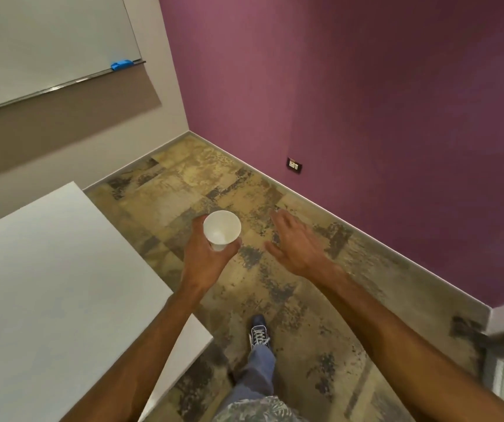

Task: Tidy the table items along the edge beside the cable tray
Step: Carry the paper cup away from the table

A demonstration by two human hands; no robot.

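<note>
Your left hand (211, 254) grips the paper cup (222, 228) near its base. It's probably light and crushable, so squeeze gently. At its 3 o'clock, your right hand (296, 245) is spread and empty.

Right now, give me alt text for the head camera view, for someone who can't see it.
The left hand holds an empty white paper cup over patterned carpet, beside a white table. The right hand is open next to it, holding nothing; a purple wall stands behind.

A purple wall (366, 86) meets mottled tan floor (183, 184) (whiteboard (46, 41) at left), beside a white table (46, 284).
</note>
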